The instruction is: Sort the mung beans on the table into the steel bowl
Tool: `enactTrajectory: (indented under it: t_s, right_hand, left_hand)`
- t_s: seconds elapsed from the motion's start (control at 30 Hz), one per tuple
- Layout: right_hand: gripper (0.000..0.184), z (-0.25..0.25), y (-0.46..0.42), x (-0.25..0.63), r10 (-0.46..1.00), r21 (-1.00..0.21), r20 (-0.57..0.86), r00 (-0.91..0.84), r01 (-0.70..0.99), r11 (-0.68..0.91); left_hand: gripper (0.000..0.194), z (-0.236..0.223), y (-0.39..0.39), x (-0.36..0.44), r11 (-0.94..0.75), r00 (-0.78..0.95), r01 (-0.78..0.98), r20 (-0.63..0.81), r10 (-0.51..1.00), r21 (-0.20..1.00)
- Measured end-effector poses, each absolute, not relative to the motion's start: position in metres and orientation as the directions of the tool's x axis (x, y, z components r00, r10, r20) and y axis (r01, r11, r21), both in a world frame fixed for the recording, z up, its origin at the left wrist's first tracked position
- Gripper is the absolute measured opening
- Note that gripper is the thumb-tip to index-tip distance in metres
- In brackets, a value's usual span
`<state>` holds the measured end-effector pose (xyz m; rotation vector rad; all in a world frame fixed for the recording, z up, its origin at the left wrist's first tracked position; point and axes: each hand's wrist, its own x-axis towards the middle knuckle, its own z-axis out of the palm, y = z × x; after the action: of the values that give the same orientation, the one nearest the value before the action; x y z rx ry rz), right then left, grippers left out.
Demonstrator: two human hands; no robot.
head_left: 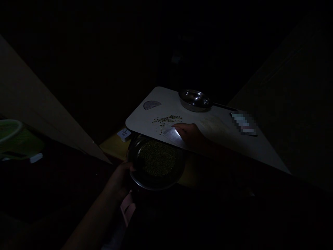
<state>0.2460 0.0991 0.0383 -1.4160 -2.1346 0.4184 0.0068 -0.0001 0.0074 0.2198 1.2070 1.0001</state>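
In the head view, my left hand (pixel 122 178) is shut on the left rim of a metal bowl (pixel 156 187). Small round green beans (pixel 158 158) cover its bottom. The bowl is just below the near edge of a white table (pixel 169 95). My right hand (pixel 191 133) lies on the tabletop with fingers stretched out toward the left, holding nothing that I can see. Just beyond its fingertips is a scatter of loose beans (pixel 166 120). Shadow hides the undersides of both hands.
A second metal bowl (pixel 195 100) stands at the table's far side. Toward the right lies a phone-like device (pixel 243 123), its screen blurred out. A small white box (pixel 124 134) sits beyond the table's left corner. A green basket (pixel 19 139) is at far left. The surroundings are very dark.
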Motion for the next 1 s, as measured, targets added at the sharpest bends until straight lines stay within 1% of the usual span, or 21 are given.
enactTrajectory:
  t_s: [0.13, 0.27, 0.4, 0.63, 0.77, 0.87, 1.0]
  right_hand:
    - [0.036, 0.036, 0.098, 0.243, 0.904, -0.498, 0.249, -0.348, 0.754, 0.428]
    - [0.037, 0.032, 0.102, 0.245, 0.915, -0.49, 0.261, -0.307, 0.775, 0.4]
    - [0.037, 0.029, 0.108, 0.245, 0.921, -0.493, 0.261, -0.288, 0.781, 0.384]
    - [0.036, 0.027, 0.121, 0.244, 0.931, -0.458, 0.273, -0.243, 0.818, 0.348]
    - [0.035, 0.027, 0.122, 0.244, 0.919, -0.476, 0.284, -0.274, 0.792, 0.383]
    - [0.034, 0.031, 0.117, 0.245, 0.917, -0.501, 0.264, -0.3, 0.769, 0.396]
    - [0.035, 0.038, 0.109, 0.246, 0.912, -0.519, 0.236, -0.334, 0.75, 0.409]
  left_hand:
    - [0.023, 0.01, 0.0, 0.009, 0.579, 0.015, -0.553, -0.688, 0.726, 0.599]
    - [0.026, 0.008, 0.001, 0.008, 0.587, 0.033, -0.542, -0.683, 0.73, 0.601]
    - [0.03, 0.009, 0.0, 0.009, 0.592, 0.002, -0.54, -0.702, 0.712, 0.598]
    - [0.022, 0.012, -0.001, 0.009, 0.603, -0.002, -0.532, -0.713, 0.701, 0.595]
    - [0.027, 0.006, 0.0, 0.007, 0.581, 0.028, -0.527, -0.671, 0.741, 0.62]
    - [0.025, 0.005, 0.0, 0.006, 0.567, 0.028, -0.524, -0.652, 0.758, 0.636]
    - [0.024, 0.008, -0.001, 0.008, 0.603, 0.015, -0.515, -0.697, 0.717, 0.609]
